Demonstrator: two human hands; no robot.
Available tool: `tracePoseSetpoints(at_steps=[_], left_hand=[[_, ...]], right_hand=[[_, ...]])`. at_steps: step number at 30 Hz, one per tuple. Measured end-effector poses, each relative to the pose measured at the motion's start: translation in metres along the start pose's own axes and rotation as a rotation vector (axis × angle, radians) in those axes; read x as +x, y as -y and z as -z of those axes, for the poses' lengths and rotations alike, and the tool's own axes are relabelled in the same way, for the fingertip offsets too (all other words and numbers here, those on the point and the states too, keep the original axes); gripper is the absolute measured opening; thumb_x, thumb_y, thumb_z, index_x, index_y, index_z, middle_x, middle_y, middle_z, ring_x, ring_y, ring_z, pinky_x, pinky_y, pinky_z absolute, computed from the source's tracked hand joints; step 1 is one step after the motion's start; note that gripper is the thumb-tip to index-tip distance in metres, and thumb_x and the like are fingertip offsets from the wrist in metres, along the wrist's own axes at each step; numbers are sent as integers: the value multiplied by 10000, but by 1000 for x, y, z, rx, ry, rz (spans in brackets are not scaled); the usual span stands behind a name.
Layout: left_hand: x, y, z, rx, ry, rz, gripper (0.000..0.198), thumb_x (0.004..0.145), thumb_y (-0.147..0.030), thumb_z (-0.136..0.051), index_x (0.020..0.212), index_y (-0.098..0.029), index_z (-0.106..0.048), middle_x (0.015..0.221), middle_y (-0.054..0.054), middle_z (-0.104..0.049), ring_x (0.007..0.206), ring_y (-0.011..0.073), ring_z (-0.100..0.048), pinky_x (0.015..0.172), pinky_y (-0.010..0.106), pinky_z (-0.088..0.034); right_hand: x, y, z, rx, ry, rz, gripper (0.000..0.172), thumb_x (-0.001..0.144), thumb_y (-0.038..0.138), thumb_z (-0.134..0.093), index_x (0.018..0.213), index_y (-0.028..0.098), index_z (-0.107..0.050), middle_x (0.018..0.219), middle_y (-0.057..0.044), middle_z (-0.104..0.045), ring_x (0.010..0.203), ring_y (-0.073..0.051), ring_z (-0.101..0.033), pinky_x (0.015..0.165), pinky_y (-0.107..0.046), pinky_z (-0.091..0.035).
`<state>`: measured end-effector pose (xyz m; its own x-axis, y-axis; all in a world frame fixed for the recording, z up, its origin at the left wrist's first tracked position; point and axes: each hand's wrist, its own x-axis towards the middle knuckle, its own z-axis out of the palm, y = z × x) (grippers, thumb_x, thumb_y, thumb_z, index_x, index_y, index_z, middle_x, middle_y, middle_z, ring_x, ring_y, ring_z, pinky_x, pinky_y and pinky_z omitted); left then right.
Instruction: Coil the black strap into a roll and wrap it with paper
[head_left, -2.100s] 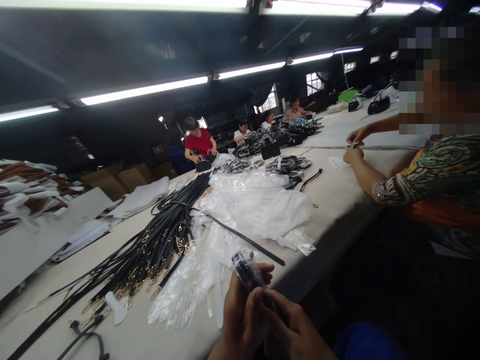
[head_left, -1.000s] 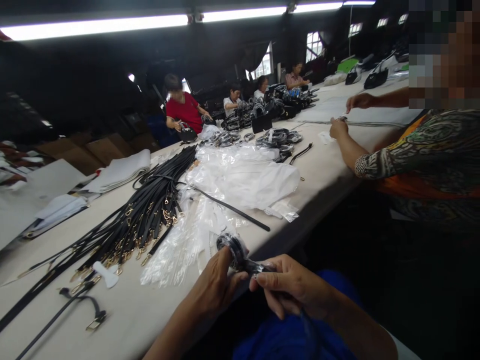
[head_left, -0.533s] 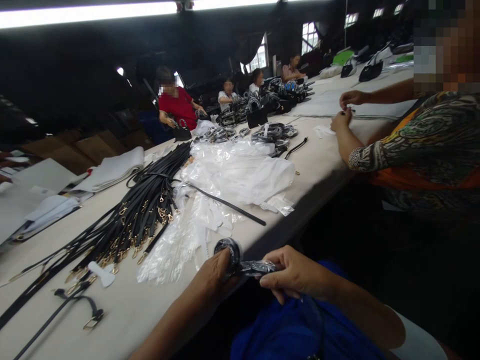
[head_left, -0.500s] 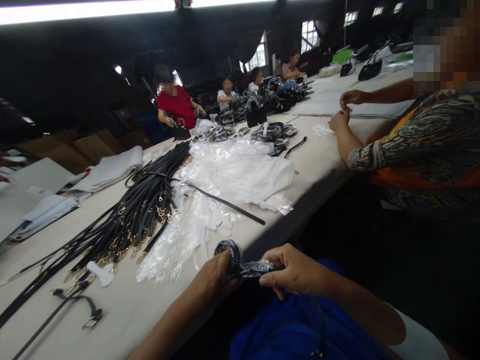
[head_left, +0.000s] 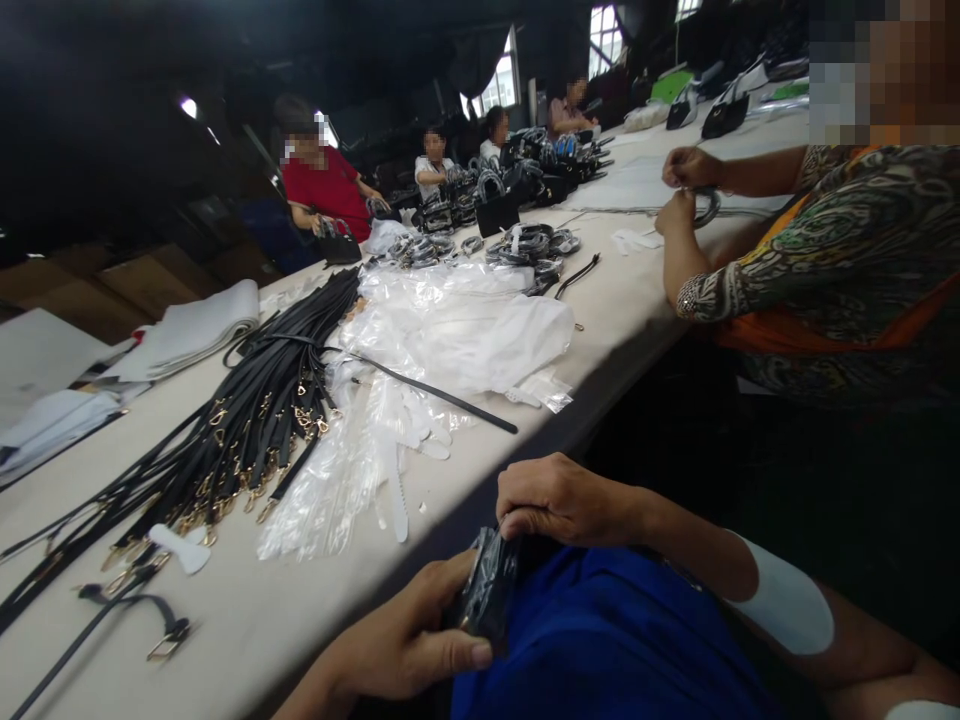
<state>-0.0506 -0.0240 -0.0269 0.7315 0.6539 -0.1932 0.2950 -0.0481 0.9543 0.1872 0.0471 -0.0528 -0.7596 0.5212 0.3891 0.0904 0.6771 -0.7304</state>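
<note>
My left hand [head_left: 409, 635] is closed around a coiled black strap in clear plastic wrap [head_left: 489, 592], held low against my blue-clad lap below the table edge. My right hand [head_left: 559, 500] is curled, its fingertips pinching the top of the same wrapped coil. Just beyond my hands on the table lie a pile of clear plastic bags [head_left: 352, 470] and a big bundle of black straps with gold clasps [head_left: 259, 420].
A single black strap [head_left: 435, 392] crosses crumpled white plastic [head_left: 480, 335]. A loose strap with a buckle [head_left: 161, 630] lies near left. A person in a patterned sleeve [head_left: 795, 260] works at right; other people sit far along the table among coiled straps [head_left: 532, 245].
My hands have dropped from table-edge height down to my lap with the wrapped coil. The right hand shifted from pulling its plastic tail to pinching the top. The view tilted down.
</note>
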Motion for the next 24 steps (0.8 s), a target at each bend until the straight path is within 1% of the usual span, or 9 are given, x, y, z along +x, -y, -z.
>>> tracePoseSetpoints(at_steps=[3, 7, 10, 13, 16, 18, 20, 22, 24], left_hand=[[-4, -1, -1, -235, 102, 85, 477, 789, -550, -654, 1101, -193, -604, 862, 99, -695, 747, 233, -628, 664, 309, -462], [-4, 6, -4, -444, 57, 40, 668, 687, -648, -708, 1168, -199, -595, 728, 86, -680, 575, 195, -579, 571, 295, -412], [4, 11, -5, -467, -71, -117, 677, 671, -706, -675, 1099, -182, -645, 574, 51, -598, 485, 160, -485, 524, 291, -396], [15, 9, -5, -514, -217, -285, 620, 737, -702, -596, 1105, -207, -660, 459, -10, -451, 416, 121, -367, 502, 288, -384], [26, 0, -7, -561, -380, -315, 562, 783, -685, -544, 1129, -258, -663, 476, -33, -341, 442, 127, -325, 575, 329, -452], [33, -4, -9, -577, -481, -308, 558, 790, -694, -526, 1114, -262, -671, 547, -13, -359, 512, 155, -393, 671, 383, -502], [39, -6, -11, -607, -591, -326, 547, 825, -672, -483, 1124, -251, -664, 647, 18, -406, 605, 183, -464, 698, 402, -519], [45, -3, -10, -660, -667, -360, 527, 867, -617, -453, 1187, -238, -631, 741, 39, -443, 655, 181, -487, 626, 356, -514], [50, 2, -6, -691, -724, -404, 455, 904, -528, -464, 1219, -229, -600, 833, 48, -495, 707, 161, -509, 616, 298, -505]], right_hand=[[-1, -3, -13, 7, -107, 54, 384, 1007, 405, -399, 878, 146, -652, 803, -51, -615, 760, -143, -554, 742, -242, -416], [-4, 0, -39, 184, -335, -46, 385, 1016, 383, -361, 892, 139, -632, 734, -32, -585, 676, -126, -545, 671, -230, -426], [-6, 5, -56, 420, -498, -123, 368, 1018, 386, -359, 1020, 137, -631, 721, -18, -571, 629, -114, -533, 607, -218, -422], [-3, 8, -67, 532, -574, -115, 406, 1008, 433, -376, 1141, 139, -623, 757, -27, -555, 643, -120, -505, 596, -229, -411], [4, 6, -74, 609, -626, -137, 406, 994, 447, -424, 1180, 143, -617, 690, -2, -492, 574, -95, -429, 550, -221, -374], [8, 5, -77, 698, -649, -189, 406, 988, 461, -439, 1163, 141, -618, 618, 26, -443, 501, -73, -368, 485, -206, -325], [11, 6, -81, 757, -646, -237, 424, 981, 492, -441, 1114, 133, -625, 592, 34, -451, 452, -62, -364, 436, -196, -296], [12, 7, -83, 770, -605, -270, 444, 977, 517, -433, 1068, 128, -625, 630, 14, -524, 447, -65, -438, 429, -191, -317], [13, 8, -86, 787, -563, -303, 467, 970, 544, -428, 1056, 124, -614, 693, -15, -589, 471, -80, -517, 440, -190, -344]])
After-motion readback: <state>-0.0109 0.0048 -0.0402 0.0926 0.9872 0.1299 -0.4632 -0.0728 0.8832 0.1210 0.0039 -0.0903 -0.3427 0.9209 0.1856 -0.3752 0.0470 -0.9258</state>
